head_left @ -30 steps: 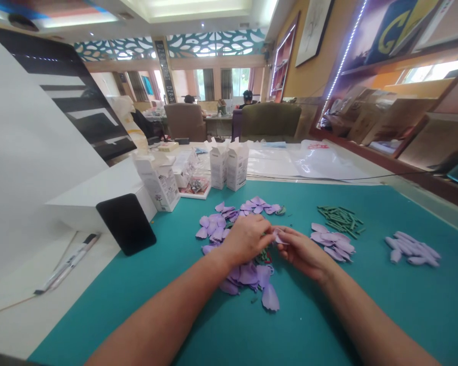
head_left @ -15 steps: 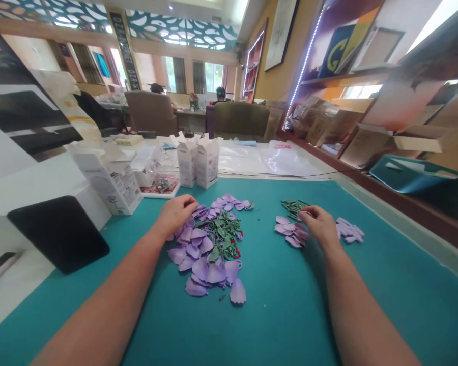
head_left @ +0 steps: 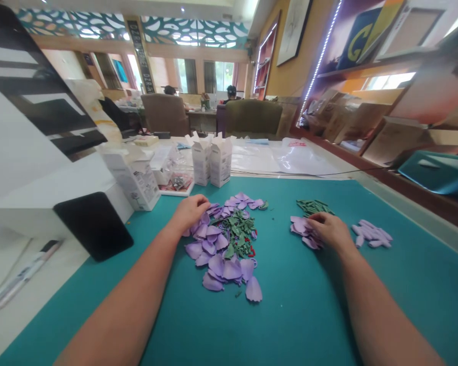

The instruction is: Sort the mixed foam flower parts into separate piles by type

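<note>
My left hand [head_left: 192, 210] is closed in a pinch at the upper left edge of a loose heap of purple flower petals [head_left: 216, 264], its fingertips on a petal there. Small green leaf-like pieces [head_left: 238, 229] and a few red bits [head_left: 252, 251] lie among the heap. My right hand [head_left: 331, 230] pinches at a smaller stack of purple petals [head_left: 299, 225], and its fingers partly cover the stack. Just behind it lies a bundle of green sticks [head_left: 313, 206]. Short, thick lilac pieces [head_left: 372, 234] lie to the right of this hand.
A teal mat [head_left: 275, 325] covers the table. On the left are a black tablet-like panel [head_left: 93, 225] and an opened white carton [head_left: 135, 183]. Two more cartons [head_left: 210, 160] stand behind the heap, beside a white tray [head_left: 175, 191]. Pens [head_left: 23, 277] lie far left.
The camera view has turned slightly left, so everything sits further right. My right hand has brought its petal down onto the small stack. My left hand stays at the heap's edge.
</note>
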`<action>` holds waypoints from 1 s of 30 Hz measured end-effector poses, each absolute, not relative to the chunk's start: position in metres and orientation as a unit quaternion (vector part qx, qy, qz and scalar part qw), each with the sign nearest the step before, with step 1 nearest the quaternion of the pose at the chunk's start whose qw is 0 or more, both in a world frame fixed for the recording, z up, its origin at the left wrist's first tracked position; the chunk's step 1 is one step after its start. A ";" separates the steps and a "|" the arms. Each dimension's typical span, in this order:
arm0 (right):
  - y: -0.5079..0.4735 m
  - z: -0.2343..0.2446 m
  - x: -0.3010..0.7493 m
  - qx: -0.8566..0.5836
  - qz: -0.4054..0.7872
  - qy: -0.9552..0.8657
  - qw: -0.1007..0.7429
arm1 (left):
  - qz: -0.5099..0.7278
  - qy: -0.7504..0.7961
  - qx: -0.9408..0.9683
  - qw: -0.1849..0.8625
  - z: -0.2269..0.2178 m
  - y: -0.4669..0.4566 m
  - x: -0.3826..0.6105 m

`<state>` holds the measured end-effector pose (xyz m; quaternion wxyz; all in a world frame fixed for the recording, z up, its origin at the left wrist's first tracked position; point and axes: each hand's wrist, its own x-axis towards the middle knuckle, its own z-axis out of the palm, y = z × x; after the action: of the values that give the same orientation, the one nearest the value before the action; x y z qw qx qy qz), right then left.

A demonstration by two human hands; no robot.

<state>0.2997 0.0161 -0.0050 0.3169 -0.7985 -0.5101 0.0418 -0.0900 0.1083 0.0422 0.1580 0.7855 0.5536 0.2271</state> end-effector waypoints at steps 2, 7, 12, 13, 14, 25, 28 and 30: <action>0.018 -0.008 0.302 -0.797 0.028 -0.514 0.316 | 0.227 0.549 0.789 0.157 0.042 0.107 -0.090; 0.019 -0.005 0.301 -0.786 -0.029 -0.521 0.330 | 0.215 0.544 0.797 0.149 0.042 0.105 -0.088; 0.017 0.000 0.272 -0.736 -0.060 -0.556 0.381 | 0.174 0.525 0.819 0.156 0.046 0.102 -0.089; 0.016 0.001 0.264 -0.717 -0.054 -0.577 0.388 | 0.163 0.522 0.822 0.158 0.047 0.101 -0.090; 0.015 0.002 0.255 -0.699 -0.045 -0.597 0.391 | 0.154 0.521 0.825 0.159 0.049 0.100 -0.091; 0.008 -0.002 0.189 -0.590 0.109 -0.728 0.331 | 0.132 0.566 0.805 0.116 0.053 0.107 -0.111; 0.010 -0.008 0.191 -0.604 0.106 -0.720 0.325 | 0.132 0.584 0.794 0.102 0.050 0.112 -0.119; 0.012 -0.013 0.197 -0.617 0.089 -0.708 0.333 | 0.127 0.580 0.798 0.106 0.047 0.114 -0.120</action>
<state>0.1965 0.0125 -0.0127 0.3325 -0.6166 -0.7080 0.0894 -0.1196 0.1136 0.0470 0.1060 0.7978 0.5798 0.1267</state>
